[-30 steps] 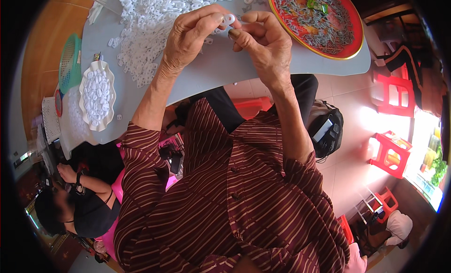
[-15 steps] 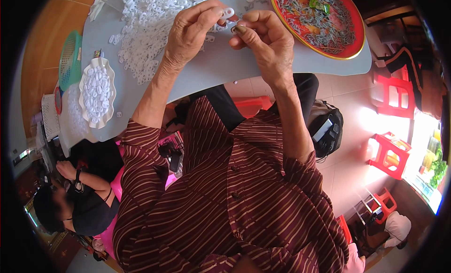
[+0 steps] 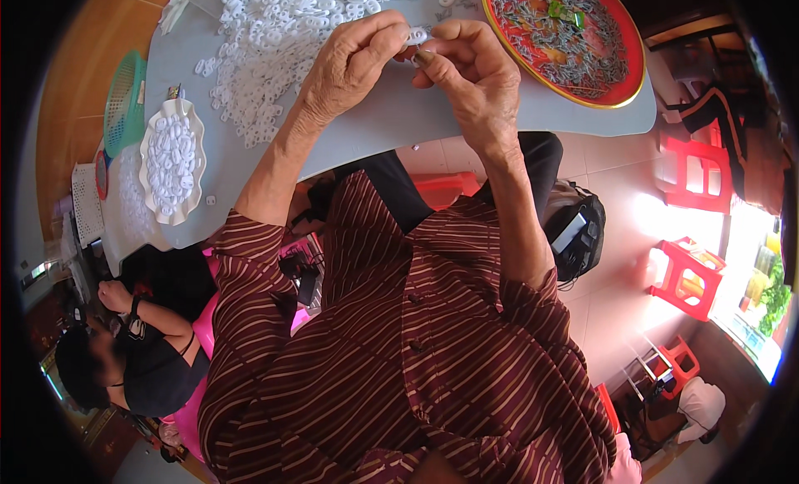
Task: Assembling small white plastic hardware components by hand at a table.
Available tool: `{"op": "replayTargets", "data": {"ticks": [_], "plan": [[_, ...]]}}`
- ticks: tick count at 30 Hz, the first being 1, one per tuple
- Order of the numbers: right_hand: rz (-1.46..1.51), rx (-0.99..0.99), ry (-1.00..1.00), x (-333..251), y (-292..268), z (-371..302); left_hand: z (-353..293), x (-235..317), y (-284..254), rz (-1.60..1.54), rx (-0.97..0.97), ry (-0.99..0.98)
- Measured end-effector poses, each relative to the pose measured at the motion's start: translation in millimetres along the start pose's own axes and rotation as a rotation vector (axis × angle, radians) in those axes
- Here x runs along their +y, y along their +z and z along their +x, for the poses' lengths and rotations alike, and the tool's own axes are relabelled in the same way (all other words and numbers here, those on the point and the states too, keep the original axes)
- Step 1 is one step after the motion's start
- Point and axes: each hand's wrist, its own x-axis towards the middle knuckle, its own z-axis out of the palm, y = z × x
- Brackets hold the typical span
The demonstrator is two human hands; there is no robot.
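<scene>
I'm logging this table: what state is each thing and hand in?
Left hand: pinching white piece
Right hand: curled beside it, grip unclear
White piece: partly covered
Loose white pieces: heaped on table
Scalloped dish: full of similar pieces
Red tray: strewn with grey metal pins
Green basket: contents unclear

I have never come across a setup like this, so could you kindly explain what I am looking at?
There is no robot here, just a person's bare hands. The view comes from the left one of two fisheye cameras worn on the head, looking down, so edges curve. The left hand pinches a small white plastic piece; the right hand is close beside it, its grip unclear. On the grey table lie a heap of similar pieces, a scalloped white dish filled with white pieces, and a round red tray of small grey metal parts.
</scene>
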Motion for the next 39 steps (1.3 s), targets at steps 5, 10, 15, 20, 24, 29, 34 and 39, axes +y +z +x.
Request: {"op": "replayTargets", "data": {"ticks": [5,10,15,20,24,29,34,39], "plan": [[-0.022,0.009,-0.004,-2,0,0,0,2,0,-0.007,-0.014,0.017],[-0.030,0.004,-0.013,-1,-1,-1,1,6,-1,0.077,-0.054,0.045],[-0.062,0.006,-0.017,-3,-1,-1,1,9,0,0.077,-0.072,0.066],[-0.059,0.011,-0.009,-2,0,-1,2,12,-1,0.095,-0.119,0.058],[-0.050,0.008,-0.013,-1,0,0,3,12,1,0.078,-0.093,0.040],[-0.051,0.001,-0.001,-2,-1,0,1,8,2,0.099,-0.074,0.008],[-0.021,-0.004,-0.024,0,2,0,-1,4,5,0.028,0.027,-0.001],[-0.096,-0.028,-0.003,-4,-1,-1,-1,9,5,0.043,-0.014,-0.016]]}}
